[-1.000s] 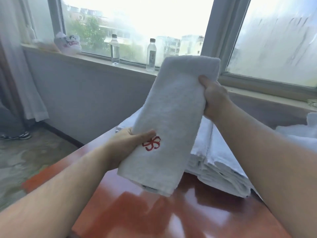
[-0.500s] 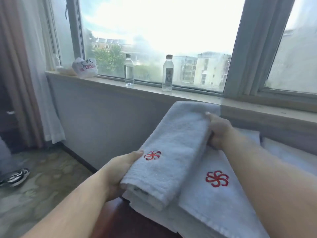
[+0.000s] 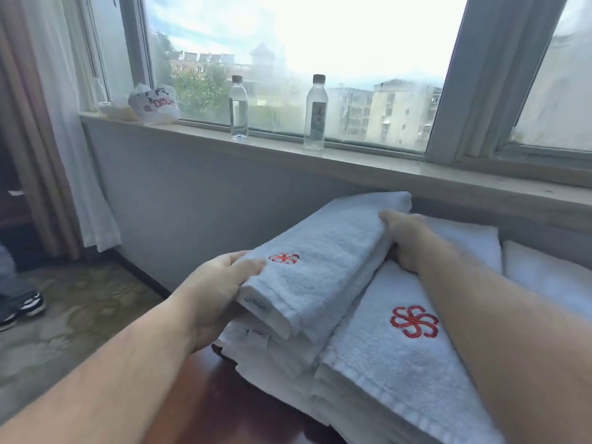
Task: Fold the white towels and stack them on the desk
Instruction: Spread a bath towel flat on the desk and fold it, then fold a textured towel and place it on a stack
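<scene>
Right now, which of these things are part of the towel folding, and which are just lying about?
Part of the job:
folded towel, held by the left hand and right hand
towel stack beneath it
desk

Just lying about:
two water bottles on the windowsill
plastic bag
curtain

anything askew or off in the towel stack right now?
Yes. The folded white towel with the small red logo, gripped by the left hand and right hand, lies diagonally across the stacked white towels on the reddish wooden desk, edges misaligned.
</scene>
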Available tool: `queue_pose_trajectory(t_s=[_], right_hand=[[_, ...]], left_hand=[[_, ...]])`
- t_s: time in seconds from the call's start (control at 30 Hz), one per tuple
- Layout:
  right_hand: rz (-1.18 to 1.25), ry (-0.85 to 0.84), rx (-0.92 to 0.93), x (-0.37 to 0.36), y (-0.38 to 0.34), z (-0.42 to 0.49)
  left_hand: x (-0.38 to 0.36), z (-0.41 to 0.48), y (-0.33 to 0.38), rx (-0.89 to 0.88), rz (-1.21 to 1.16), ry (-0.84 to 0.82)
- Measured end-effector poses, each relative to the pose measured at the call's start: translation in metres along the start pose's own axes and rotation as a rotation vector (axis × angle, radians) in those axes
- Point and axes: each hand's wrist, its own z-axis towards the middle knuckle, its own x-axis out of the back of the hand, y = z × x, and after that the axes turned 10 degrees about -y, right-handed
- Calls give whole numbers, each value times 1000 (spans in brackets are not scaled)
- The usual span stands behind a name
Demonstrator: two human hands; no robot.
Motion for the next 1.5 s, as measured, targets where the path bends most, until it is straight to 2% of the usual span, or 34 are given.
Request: queue_pose_trajectory(t_s=[0.1, 0.17, 0.23, 0.3, 0.37, 0.4, 0.43, 0.47, 0.53, 0.63, 0.73, 0.87, 1.03, 1.13, 1.33, 1.5], right_hand=[[-42, -8, 112, -1, 3, -1], [-97, 10, 179, -1, 3, 1], [-137, 23, 143, -3, 3, 2], [-291, 141, 196, -2, 3, 1], [-551, 372, 453, -6, -2, -12], [-631, 418, 597, -12, -5, -21], [-688, 377, 654, -18, -6, -27], [-769, 280, 630, -24, -5, -29], [-1029, 20, 426, -30, 5, -25], [-1200, -236, 255, -27, 11, -18], [-1247, -289, 153, -24, 5, -29], [-1368, -226, 42, -26, 4, -78], [-1326, -252, 111, -5, 12, -162], [-1227, -170, 242, 16, 16, -219], [-990, -19, 378, 97, 25, -328], [-866, 252, 350, 211, 73, -420]], left_hand=[[-1, -1, -6, -96, 108, 139], [0, -3, -4, -138, 199, 173], [1, -4, -6, -159, 437, 217], [-2, -6, -7, -204, 829, 349], [-11, -8, -4, -322, 1086, 462], [-18, -8, -2, -342, 1128, 451], [-25, -7, -1, -306, 1140, 410], [-31, -5, -4, -227, 1144, 358], [-39, -2, -14, -70, 1172, 276], [-38, 1, -30, -33, 1168, 281], [-40, -3, -30, 2, 1179, 273], [-36, -27, -31, 37, 1243, 219], [-19, -89, -43, -13, 1296, 184], [-37, -120, -39, -101, 1252, 162], [-132, -163, -42, -268, 1273, -19], [-234, -183, -93, -366, 1257, -229]])
